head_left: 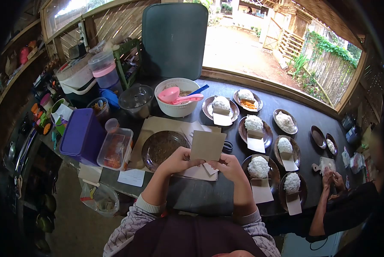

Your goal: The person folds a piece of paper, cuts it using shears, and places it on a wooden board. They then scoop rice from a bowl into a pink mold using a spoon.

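A square piece of brown cardboard (pixel 208 145) is held up between both hands over the table. My left hand (pixel 177 161) grips its lower left side, and my right hand (pixel 228 166) pinches its lower right corner. Below and behind it lie brown and white paper sheets (pixel 196 173). Just left of the card is a dark round plate (pixel 157 147) with brown residue. On the right, several dark plates carry mounds of white rice, such as the nearest mound (pixel 258 167), with a folded brown card (pixel 261 190) leaning against it.
A white basket (pixel 177 109) holds a pink ladle (pixel 174 95). Farther left stand a purple container (pixel 82 132) and a clear box with orange food (pixel 115 147). At the right, a co-worker's hands (pixel 332 180) work over a small white board (pixel 327 163).
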The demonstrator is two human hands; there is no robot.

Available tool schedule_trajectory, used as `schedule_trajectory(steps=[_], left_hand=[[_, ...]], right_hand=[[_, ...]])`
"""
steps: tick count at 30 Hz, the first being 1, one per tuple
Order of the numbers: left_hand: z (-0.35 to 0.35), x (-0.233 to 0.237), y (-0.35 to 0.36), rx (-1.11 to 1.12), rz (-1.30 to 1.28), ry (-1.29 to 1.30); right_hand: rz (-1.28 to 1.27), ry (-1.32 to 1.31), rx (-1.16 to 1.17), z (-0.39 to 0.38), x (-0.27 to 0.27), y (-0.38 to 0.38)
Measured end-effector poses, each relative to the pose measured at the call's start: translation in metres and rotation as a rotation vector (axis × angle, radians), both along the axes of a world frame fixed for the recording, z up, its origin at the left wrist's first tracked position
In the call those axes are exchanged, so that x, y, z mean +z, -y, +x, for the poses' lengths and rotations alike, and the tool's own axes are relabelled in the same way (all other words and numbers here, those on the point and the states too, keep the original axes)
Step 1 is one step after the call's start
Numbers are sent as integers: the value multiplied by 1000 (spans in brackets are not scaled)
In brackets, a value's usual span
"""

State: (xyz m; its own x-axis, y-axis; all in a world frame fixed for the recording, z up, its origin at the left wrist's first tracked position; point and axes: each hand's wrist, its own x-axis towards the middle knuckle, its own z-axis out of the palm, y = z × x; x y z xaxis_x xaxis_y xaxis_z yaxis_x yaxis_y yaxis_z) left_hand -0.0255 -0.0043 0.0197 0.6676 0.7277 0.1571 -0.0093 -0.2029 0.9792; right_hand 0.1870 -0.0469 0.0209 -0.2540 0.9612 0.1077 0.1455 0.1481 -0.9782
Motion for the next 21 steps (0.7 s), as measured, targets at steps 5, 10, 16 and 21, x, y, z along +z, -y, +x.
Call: schedule_trajectory(steps=[5, 10, 16, 21], left_hand=[[-5, -2, -2, 30, -76, 55], [-5, 7, 1, 66, -96, 44], [-14, 1, -6, 94, -297, 8], [-8, -11, -10, 129, -79, 158]], right_hand=[[25, 25, -38, 6, 1, 0], [35, 9, -28, 9, 0, -1], [77, -5, -76, 14, -1, -2], [55, -44, -74, 15, -4, -4]])
